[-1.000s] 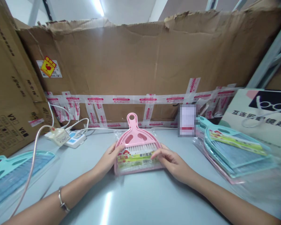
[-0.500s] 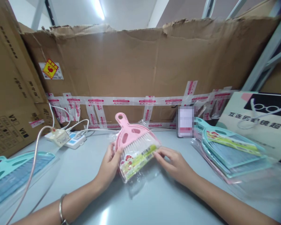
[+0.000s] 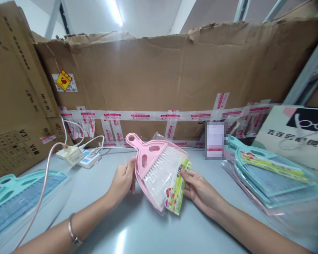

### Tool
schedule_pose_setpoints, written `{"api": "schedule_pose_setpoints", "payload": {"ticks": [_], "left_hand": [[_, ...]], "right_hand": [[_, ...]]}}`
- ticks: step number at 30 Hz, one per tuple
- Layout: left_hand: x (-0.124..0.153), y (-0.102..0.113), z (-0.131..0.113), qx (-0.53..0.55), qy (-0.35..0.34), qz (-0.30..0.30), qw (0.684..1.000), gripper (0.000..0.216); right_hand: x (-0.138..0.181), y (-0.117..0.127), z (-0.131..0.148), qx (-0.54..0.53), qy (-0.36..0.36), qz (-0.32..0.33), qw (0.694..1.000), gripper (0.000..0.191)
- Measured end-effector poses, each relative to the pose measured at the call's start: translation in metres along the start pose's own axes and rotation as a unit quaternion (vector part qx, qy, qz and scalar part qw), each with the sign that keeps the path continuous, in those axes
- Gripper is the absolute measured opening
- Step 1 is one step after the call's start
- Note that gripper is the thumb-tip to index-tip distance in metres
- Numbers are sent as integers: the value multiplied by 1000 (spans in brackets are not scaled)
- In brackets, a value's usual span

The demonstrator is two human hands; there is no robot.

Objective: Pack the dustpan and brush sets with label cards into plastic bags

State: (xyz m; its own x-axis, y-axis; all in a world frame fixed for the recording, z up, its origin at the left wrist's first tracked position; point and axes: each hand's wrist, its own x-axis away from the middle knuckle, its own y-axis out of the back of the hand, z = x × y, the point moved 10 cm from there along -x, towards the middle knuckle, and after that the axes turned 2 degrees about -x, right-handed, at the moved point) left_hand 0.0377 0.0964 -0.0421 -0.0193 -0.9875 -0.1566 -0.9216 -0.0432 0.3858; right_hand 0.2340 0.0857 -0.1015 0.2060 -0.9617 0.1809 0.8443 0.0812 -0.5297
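A pink dustpan (image 3: 151, 150) with a white-bristled brush (image 3: 161, 173) nested in it is held up over the table in clear plastic wrap. Its handle points to the upper left. My left hand (image 3: 123, 180) is closed at the dustpan's left edge, its fingertips partly hidden. On the other side, my right hand (image 3: 201, 190) pinches a yellow-green label card (image 3: 176, 187), thumb on the front. The card lies along the bristle ends and sticks out past them at the lower right.
Wrapped turquoise dustpan sets (image 3: 270, 173) are stacked at the right, and another turquoise set (image 3: 23, 194) lies left under a cable (image 3: 46, 173). A power strip (image 3: 88, 158), a blurred phone-like screen (image 3: 215, 139) and a large cardboard box (image 3: 148, 77) stand behind.
The dustpan set has tilted, its handle swinging left. The label card has turned steeper and shifted to the bristles' right side with my right hand. My left hand has moved to the dustpan's edge.
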Motion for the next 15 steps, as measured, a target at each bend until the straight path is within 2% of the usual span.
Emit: {"api": "schedule_pose_setpoints", "payload": {"ticks": [3, 5, 7, 10, 13, 15], "left_hand": [[-4, 20, -16, -75, -72, -71, 992, 58], [-2, 19, -28, -92, -123, -80, 985, 52], [0, 11, -32, -90, -146, -59, 983, 42], [-8, -1, -18, -32, -81, 8, 996, 28], [-15, -10, -2, 56, 9, 84, 995, 30], [-16, -11, -3, 96, 21, 108, 989, 28]], "right_hand": [[2, -4, -9, 3, -22, -7, 1000, 22], [3, -5, -12, 4, -19, -15, 1000, 23], [2, -1, -9, -1, 0, -34, 999, 29], [-2, 8, -1, 5, 25, -58, 998, 36], [-5, 11, 4, 21, 24, -48, 998, 38], [-7, 10, 5, 27, 19, -34, 999, 37]]}}
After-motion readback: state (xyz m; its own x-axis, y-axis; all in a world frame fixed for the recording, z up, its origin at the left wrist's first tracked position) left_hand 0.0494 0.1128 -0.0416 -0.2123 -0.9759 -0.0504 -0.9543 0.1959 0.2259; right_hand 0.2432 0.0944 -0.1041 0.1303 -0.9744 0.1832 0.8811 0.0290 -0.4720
